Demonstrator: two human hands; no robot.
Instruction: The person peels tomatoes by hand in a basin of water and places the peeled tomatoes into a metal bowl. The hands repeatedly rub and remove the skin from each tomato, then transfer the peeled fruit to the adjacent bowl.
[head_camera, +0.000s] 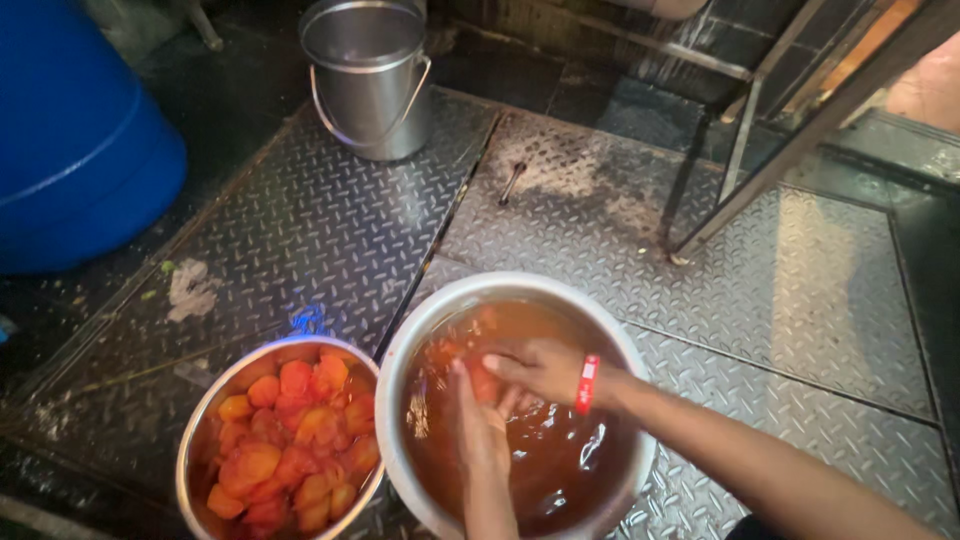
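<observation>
- The left hand (478, 420) and right hand (535, 368) meet over the large steel basin (420, 330) of brownish water.
- Both close around one orange-red piece (484, 382), pressed between them at the water's surface; the right hand curls over it, the left fingers rise beside it.
- A smaller steel bowl (205, 410) of orange-red pieces touches the basin's left rim.
- A steel bucket (368, 80) stands well apart behind.

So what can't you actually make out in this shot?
Head view only:
- What the hands (left hand, right hand) hold: an orange piece, mostly covered by fingers and murky water.
- Bowl of orange pieces: cut off by bottom edge.
- Steel pail: contents not visible.
</observation>
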